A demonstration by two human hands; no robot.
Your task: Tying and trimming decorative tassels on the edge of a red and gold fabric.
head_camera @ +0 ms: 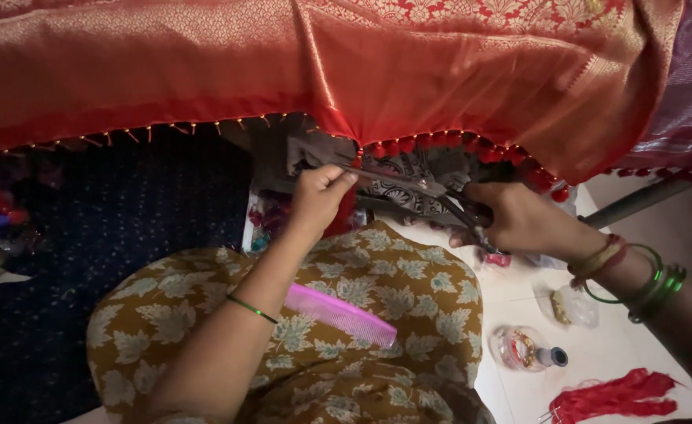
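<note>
hands [318, 192] [523, 220] at red cloth's [346, 71] edge — scissors [409, 188] between.

Cloth [440, 63] draped above, scissors [409, 188] beneath its edge, comb [338, 314] on lap, perhaps a jar [527, 349] right.

Scissors [417, 188] handles hidden in right hand [523, 220] (tips dim).

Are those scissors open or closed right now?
Closed, or nearly: the scissors show as one thin line running from the right hand to the left hand, no gap between the blades.
</note>
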